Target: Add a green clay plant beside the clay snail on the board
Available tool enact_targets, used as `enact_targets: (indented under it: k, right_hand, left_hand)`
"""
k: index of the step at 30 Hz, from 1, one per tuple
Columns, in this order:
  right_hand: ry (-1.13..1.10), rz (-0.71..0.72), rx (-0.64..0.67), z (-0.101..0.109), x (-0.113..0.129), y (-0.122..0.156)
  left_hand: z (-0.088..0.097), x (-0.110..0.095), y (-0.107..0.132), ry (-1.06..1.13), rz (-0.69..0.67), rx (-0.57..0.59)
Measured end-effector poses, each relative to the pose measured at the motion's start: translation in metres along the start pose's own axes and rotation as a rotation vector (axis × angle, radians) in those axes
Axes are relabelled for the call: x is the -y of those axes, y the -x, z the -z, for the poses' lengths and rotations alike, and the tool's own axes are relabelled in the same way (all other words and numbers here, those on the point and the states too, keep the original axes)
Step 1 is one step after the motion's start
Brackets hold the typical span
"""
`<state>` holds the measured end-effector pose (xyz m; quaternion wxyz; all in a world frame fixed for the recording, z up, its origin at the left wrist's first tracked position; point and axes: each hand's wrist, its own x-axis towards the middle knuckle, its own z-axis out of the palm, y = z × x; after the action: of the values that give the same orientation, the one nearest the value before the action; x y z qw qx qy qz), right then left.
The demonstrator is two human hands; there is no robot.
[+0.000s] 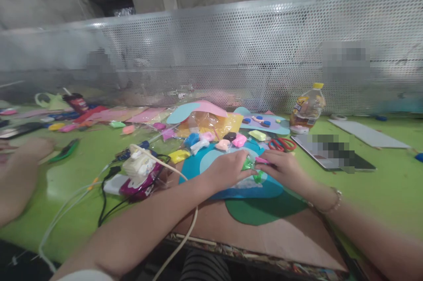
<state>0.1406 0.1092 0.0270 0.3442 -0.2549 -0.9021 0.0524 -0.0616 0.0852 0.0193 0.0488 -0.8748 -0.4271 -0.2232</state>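
Note:
My left hand (228, 168) and my right hand (282, 167) meet over a blue sheet (194, 164) on the green table (380, 188). Both are closed in a pinch on a small green piece of clay (248, 165) in clear wrapping. My right hand also has a thin pink tool (262, 160) under its fingers. More green clay (258, 177) lies just below on the sheet. Beyond my hands sit several small packets of coloured clay (239, 140).
Red scissors (282, 143) lie right of the packets, a tablet (333, 153) further right, a bottle (307, 106) behind. A wipes pack (140, 175) with cables sits at left. Another person's hand (20, 157) rests far left. A perforated metal screen (231, 51) backs the table.

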Motion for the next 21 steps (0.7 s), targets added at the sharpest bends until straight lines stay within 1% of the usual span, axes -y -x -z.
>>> enact_targets:
  k: [2, 4, 8, 11, 13, 18, 21]
  right_hand:
    - [-0.037, -0.035, -0.011, -0.001, 0.003, -0.001]
    - [-0.065, -0.096, -0.049, -0.002, 0.005, -0.002]
    - [-0.097, -0.249, -0.119, 0.0, 0.002, -0.003]
    - [-0.137, -0.388, -0.158, 0.004, -0.002, -0.005]
    - [-0.146, -0.45, -0.187, 0.007, -0.004, -0.007]
    - [-0.251, -0.517, -0.209, 0.011, -0.009, -0.01]
    - [-0.273, -0.555, -0.192, 0.009, -0.014, -0.01]
  left_hand:
    - [0.002, 0.001, -0.001, -0.012, 0.019, -0.011]
    - [0.004, 0.002, -0.002, -0.031, 0.052, -0.03]
    - [0.01, 0.002, -0.004, -0.067, 0.101, -0.059]
    - [0.012, 0.002, -0.005, -0.074, 0.128, -0.052]
    - [0.014, 0.004, -0.006, -0.082, 0.16, -0.052]
    - [0.009, 0.02, -0.009, -0.157, 0.283, -0.084]
    - [0.002, 0.031, -0.008, -0.194, 0.315, -0.073]
